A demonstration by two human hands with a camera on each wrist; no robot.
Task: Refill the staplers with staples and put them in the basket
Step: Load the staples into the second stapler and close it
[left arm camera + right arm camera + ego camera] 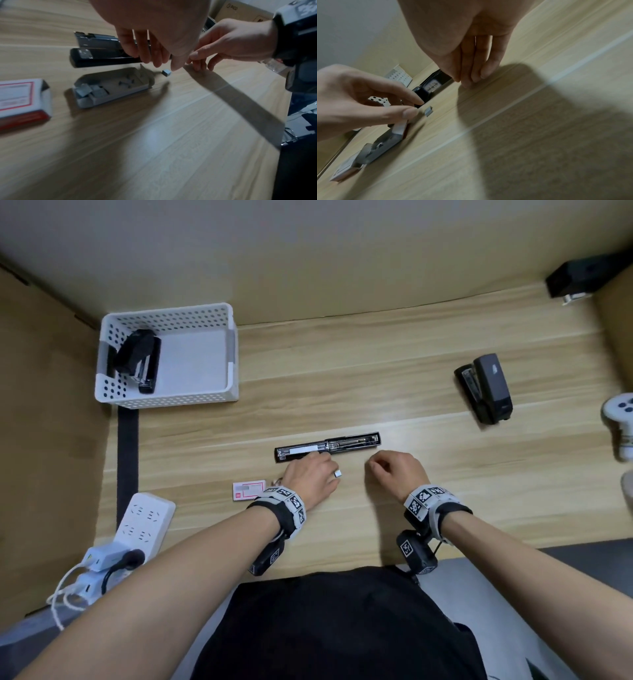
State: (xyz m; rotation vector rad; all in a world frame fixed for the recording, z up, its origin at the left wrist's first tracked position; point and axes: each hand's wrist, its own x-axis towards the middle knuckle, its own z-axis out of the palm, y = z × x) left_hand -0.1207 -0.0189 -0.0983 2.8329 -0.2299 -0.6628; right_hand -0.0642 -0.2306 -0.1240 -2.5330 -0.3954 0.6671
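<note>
Opened stapler (327, 447) lies flat on the desk (376, 364) in front of me, unfolded end to end, a pale strip of staples showing in its left half. Looks loaded, or nearly; not yet closed.

My left hand (313, 474) rests at its near edge, fingers loosely extended toward the channel, gripping nothing that I can see. A small staple block (166, 73) sits loose on the wood just beside my thumb.

My right hand (397, 470) hovers near the stapler's right half, fingers loosely bent down toward the wood, empty.

Staple tray (109, 88) lies pulled out just behind my left hand, a few clumps left in it; its sleeve (22, 100) lies beside.

Tally: one stapler in basket (171, 316) at far left, done. Closed stapler (488, 388) on its side at right, untouched by the look of it. A further black object (579, 277) in the far right corner may be another.

Left, I judge: close this one, basket it, then the rest.
</note>
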